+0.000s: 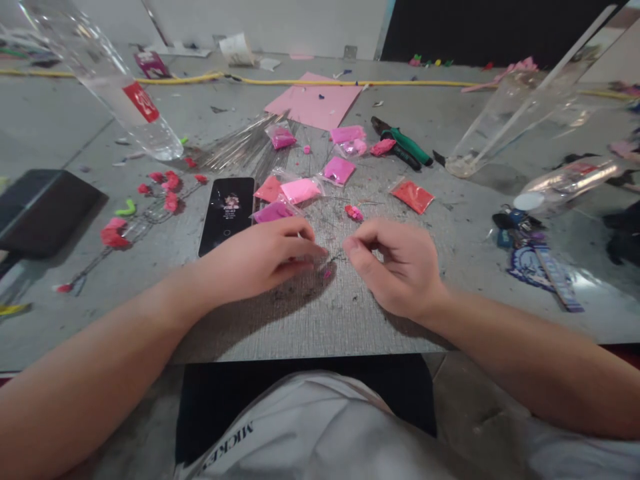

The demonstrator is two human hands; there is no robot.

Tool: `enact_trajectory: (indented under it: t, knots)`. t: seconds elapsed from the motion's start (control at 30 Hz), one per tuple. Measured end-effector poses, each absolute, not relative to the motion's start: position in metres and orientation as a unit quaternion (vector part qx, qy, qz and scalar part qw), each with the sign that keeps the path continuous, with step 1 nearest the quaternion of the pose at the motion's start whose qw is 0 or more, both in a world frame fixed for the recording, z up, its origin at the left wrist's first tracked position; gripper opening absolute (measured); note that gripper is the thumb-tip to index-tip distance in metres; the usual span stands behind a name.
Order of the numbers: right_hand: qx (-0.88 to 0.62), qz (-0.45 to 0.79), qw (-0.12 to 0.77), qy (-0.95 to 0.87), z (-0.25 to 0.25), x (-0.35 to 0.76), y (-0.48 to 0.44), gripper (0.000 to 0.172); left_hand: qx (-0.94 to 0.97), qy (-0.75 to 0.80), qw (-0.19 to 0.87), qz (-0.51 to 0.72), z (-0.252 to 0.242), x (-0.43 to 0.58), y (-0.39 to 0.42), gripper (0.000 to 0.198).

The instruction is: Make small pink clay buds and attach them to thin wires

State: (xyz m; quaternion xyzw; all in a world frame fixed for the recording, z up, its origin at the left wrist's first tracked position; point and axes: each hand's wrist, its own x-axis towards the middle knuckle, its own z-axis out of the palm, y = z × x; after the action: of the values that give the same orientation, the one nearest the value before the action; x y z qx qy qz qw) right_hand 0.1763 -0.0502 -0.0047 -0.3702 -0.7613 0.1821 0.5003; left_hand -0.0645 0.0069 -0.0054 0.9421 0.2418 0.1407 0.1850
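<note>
My left hand [273, 260] is closed just above the table, its thumb and fingers brought together and pointing right. Facing it, my right hand [397, 267] pinches with thumb and forefinger, the other fingers curled in. A faint thin dark line shows between the fingertips; whatever they hold is too small to name. Below the left fingertips is a tiny pink bit [327, 273]; I cannot tell if it touches the hand. Just beyond the right hand lies a small red and pink lump [354, 213]. Past the left wrist lies a black phone [227, 210].
Bags of pink and red clay-like material [340, 171] lie ahead, with green-handled pliers [405, 148] and a bundle of thin wires [240, 147]. A water bottle [145, 113] stands left, a clear cup [480, 133] right. Red pieces on wire [114, 233] lie left.
</note>
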Motion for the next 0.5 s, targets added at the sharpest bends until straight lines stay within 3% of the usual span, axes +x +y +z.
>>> enact_trajectory:
  t: [0.3,0.5]
  knots:
    - [-0.401,0.191,0.504,-0.741,-0.009,0.178,-0.043,0.028,0.935,0.302,0.132,0.128,-0.011,-0.064,0.016,0.028]
    - [-0.44,0.244,0.431,-0.749,-0.016,0.178,-0.037,0.011,0.874,0.361,0.195,0.259,-0.003,-0.057,0.002,0.015]
